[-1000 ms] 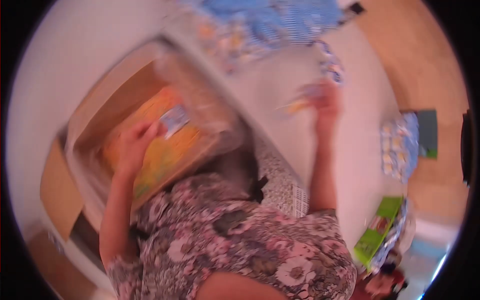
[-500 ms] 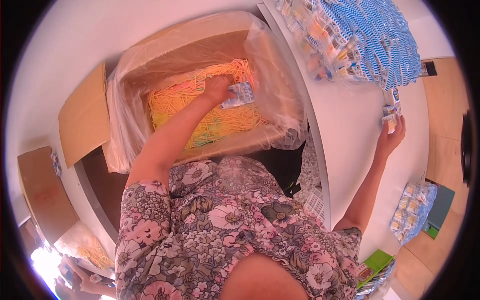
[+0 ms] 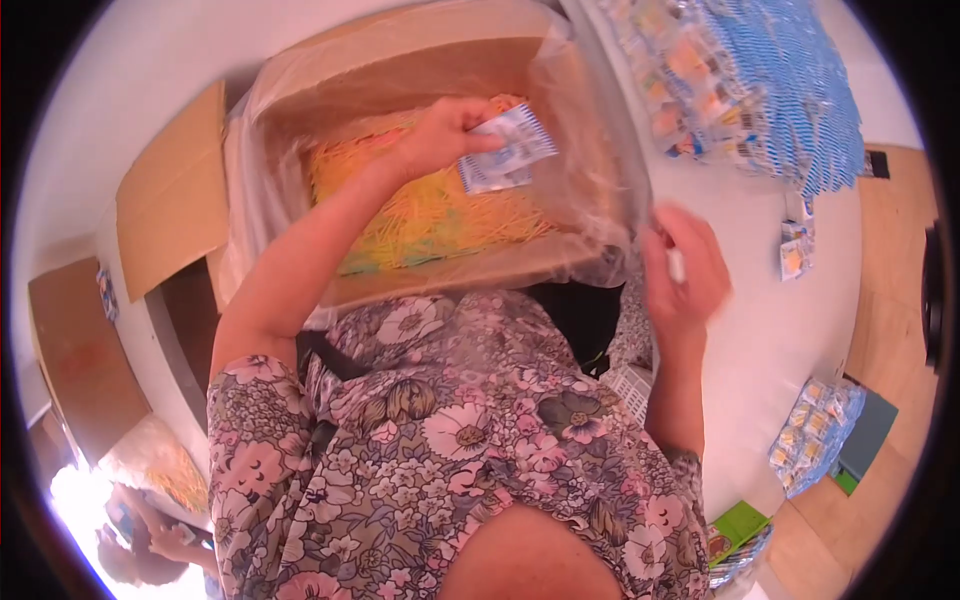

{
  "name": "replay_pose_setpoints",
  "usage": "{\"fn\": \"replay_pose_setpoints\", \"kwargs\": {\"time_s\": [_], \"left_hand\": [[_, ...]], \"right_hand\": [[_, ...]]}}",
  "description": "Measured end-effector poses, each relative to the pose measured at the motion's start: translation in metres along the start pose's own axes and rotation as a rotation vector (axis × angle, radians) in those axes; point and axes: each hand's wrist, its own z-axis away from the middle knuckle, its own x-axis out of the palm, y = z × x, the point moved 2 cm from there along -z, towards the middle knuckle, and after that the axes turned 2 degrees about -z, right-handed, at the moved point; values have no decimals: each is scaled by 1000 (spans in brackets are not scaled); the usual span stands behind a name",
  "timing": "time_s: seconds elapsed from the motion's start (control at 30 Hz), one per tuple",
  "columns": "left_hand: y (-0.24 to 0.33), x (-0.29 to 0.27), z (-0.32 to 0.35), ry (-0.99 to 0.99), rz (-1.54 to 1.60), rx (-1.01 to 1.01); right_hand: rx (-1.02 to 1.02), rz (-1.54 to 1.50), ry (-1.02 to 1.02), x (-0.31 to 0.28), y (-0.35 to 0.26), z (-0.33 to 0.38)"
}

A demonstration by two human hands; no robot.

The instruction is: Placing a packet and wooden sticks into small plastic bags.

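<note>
Box (image 3: 400,62): open, in front of the person, its inside covered by a clear liner (image 3: 603,165).
Sticks (image 3: 425,222): thin, mostly yellow and orange with some green, spread loosely across the bottom of the box.
Left grip (image 3: 445,138): over the inside of the box, closed on packets, thumb on their near face and fingers curled at the far side.
Packets (image 3: 517,140): clear with blue-striped ends, overlapping, pinched at the left edge; they stick out past the fingertips toward the right wall of the box, one hanging lower, below the thumb, with the sticks behind it. How high they are above the sticks, I cannot tell.
Right grip (image 3: 690,265): just right of the box, near its liner, fingers bent and blurred by motion; something small and pale shows at them, but whether they are closed on it I cannot tell.
Counter (image 3: 755,335): white, right of the box.
Heap (image 3: 785,95): many blue-striped packets piled on the counter, right of the box's far corner.
Loose packs (image 3: 796,255): on the counter, farther right of the box than the right grip, just below the heap.
Flap (image 3: 175,195): brown cardboard, left of the box.
Co-worker (image 3: 150,555): well apart, left of the box and nearer the picture's lower edge.
</note>
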Motion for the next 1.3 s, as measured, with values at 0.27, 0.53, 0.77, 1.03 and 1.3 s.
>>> {"fn": "replay_pose_setpoints", "kwargs": {"time_s": [0.27,0.53,0.77,1.03,1.3], "left_hand": [[67,-35,83,95,147,139],[36,-120,140,804,108,267],[38,-135,136,862,269,407],[35,-132,135,891,318,380],[39,-134,135,891,329,401]], "right_hand": [[508,-609,-613,143,-24,-79],[-288,-221,-1158,316,-73,-31],[-552,-152,-1027,433,-92,44],[564,-1343,-1115,436,-105,37],[1125,-1501,-1103,354,-89,-14]]}}
